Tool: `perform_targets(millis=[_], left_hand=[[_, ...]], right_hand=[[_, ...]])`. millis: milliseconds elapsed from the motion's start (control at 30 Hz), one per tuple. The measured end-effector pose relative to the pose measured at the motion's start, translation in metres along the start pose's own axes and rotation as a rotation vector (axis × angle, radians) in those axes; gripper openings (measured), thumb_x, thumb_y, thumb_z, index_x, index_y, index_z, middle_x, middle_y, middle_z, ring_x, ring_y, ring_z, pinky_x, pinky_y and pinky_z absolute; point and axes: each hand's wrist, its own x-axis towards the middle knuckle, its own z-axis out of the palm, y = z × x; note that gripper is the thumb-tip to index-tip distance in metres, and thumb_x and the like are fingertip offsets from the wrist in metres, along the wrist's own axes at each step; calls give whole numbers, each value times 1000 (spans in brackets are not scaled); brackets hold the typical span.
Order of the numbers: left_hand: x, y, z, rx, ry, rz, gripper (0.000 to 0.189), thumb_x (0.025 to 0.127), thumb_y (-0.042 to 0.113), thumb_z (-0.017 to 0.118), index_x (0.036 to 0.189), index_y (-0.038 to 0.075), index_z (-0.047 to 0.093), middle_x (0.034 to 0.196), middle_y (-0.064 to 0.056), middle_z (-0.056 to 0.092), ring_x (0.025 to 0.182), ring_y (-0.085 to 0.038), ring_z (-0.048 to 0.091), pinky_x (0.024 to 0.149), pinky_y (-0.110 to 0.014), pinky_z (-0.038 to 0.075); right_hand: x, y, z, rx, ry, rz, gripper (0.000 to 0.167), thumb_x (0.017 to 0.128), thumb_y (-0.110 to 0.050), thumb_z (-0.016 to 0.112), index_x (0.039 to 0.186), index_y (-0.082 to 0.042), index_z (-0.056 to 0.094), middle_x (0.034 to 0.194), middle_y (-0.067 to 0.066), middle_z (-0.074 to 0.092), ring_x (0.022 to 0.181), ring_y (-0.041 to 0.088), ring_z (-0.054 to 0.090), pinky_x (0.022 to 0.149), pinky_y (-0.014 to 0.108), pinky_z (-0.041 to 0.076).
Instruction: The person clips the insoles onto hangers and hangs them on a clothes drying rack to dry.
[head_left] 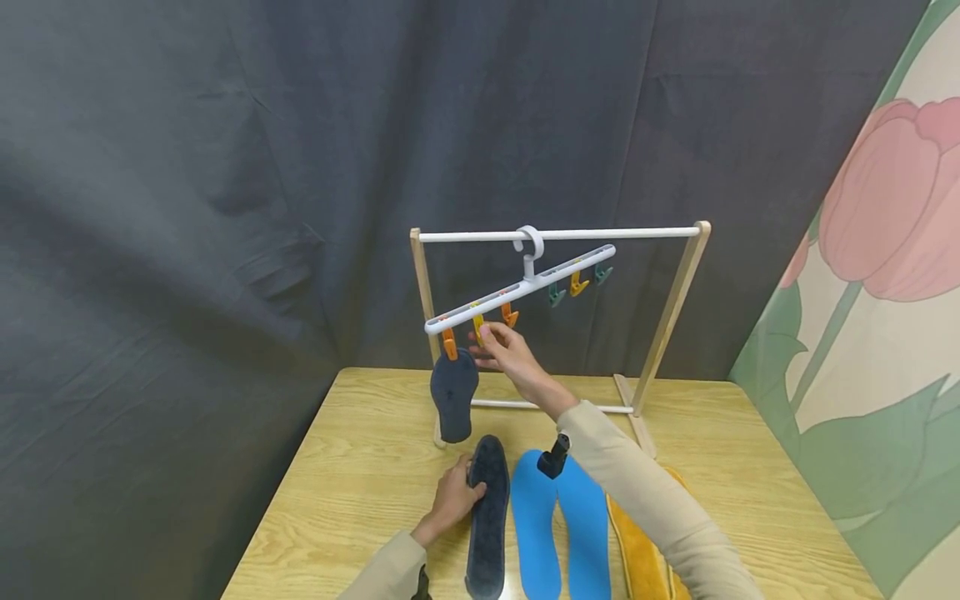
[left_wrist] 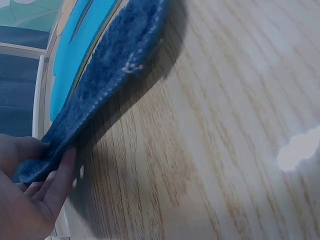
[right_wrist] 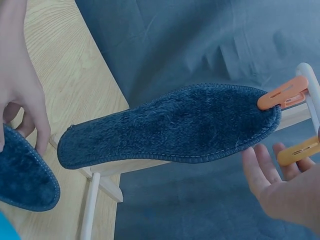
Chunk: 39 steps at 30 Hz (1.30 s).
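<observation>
Pointing lengthwise toward the far edge of the desk [head_left: 352,467], a dark insole [head_left: 487,525] sits just right of the left hand [head_left: 452,497] pinching it; beyond, the right hand [head_left: 516,357] pinches a yellow clip [right_wrist: 298,151] beside a vertically hanging insole [head_left: 454,396].

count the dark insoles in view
2: a hanging dark insole, clipped near the left end of the white hanger, and a held dark insole, gripped by the left hand. The right sleeve covers part of the table, so others could be hidden there.
</observation>
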Motion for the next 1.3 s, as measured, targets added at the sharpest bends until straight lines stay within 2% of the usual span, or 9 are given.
perform_targets(millis=[100, 200, 433, 700, 900, 1133, 1300], left_hand=[[0, 0, 1, -9, 6, 8, 51, 93, 4, 64, 138, -10, 45, 64, -3, 55, 46, -11, 43, 47, -26, 33], [-1, -1, 2, -30, 6, 10, 50, 96, 4, 61, 140, -11, 42, 55, 5, 44, 41, -5, 31, 44, -23, 27], [1, -3, 5, -38, 1, 0, 51, 97, 6, 58, 143, -7, 39, 51, 8, 39, 38, -4, 28, 41, -21, 25], [3, 4, 2, -50, 5, -13, 50, 98, 8, 57, 144, -5, 40, 51, 7, 38, 38, -5, 28, 42, -22, 25], [5, 6, 3, -53, 3, -31, 50, 99, 9, 57, 144, -4, 41, 54, 6, 40, 41, -6, 29, 45, -25, 27], [6, 7, 0, -59, -10, -27, 51, 99, 7, 57, 144, -8, 39, 51, 6, 38, 39, -6, 27, 43, -23, 25], [6, 8, -2, -60, -21, -55, 51, 100, 10, 55, 146, -5, 38, 53, 5, 43, 41, -7, 29, 46, -25, 29]], right_hand=[[0, -1, 0, -6, -13, -10, 53, 107, -30, 45, 151, -2, 33, 144, 26, 44, 130, 42, 47, 99, 38, 49], [0, -2, 0, -7, -22, -26, 57, 107, -29, 45, 155, -5, 27, 143, 27, 43, 129, 43, 48, 99, 39, 48], [-1, -8, 0, 11, -19, -20, 55, 107, -24, 46, 154, -3, 27, 143, 29, 42, 128, 44, 47, 101, 41, 47], [2, -14, -1, 2, 0, -44, 52, 106, -16, 48, 151, 4, 30, 141, 29, 45, 128, 44, 47, 105, 48, 43], [3, -15, -2, 1, -17, -34, 51, 106, -15, 47, 151, 4, 30, 142, 33, 41, 129, 45, 45, 106, 48, 40], [3, -14, -2, -18, -32, -48, 53, 106, -20, 50, 152, -1, 33, 141, 27, 45, 130, 44, 44, 105, 45, 42], [4, -13, -2, -15, -29, -71, 54, 105, -19, 50, 153, -2, 32, 137, 28, 48, 127, 45, 48, 103, 49, 44]])
